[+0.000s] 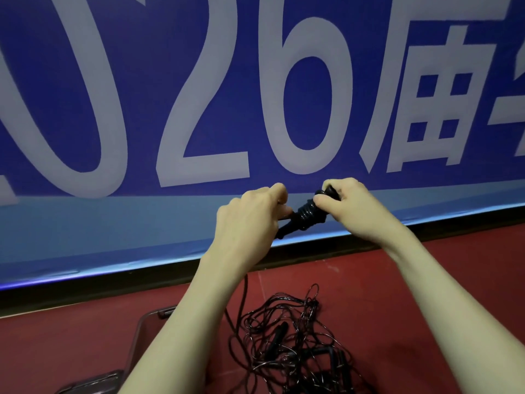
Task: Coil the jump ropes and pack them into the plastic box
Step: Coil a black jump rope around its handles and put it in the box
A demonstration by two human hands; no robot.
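Observation:
I hold a black jump rope's handles (305, 213) up in front of the blue banner, with several turns of thin black cord wound around them. My left hand (250, 220) grips the lower end of the handles. My right hand (345, 201) pinches the upper end beside the wound cord. A strand of cord (243, 291) hangs from under my left wrist down to the floor. Below, a tangled pile of black jump ropes (295, 345) with several handles lies on the red floor. The clear plastic box (147, 318) stands at the lower left, partly hidden by my left forearm.
A large blue banner (142, 217) with white characters fills the wall ahead, ending in a dark baseboard (85, 288). Red floor (426, 280) stretches to the right of the rope pile. A piece of clear plastic (93, 383) shows at the bottom left edge.

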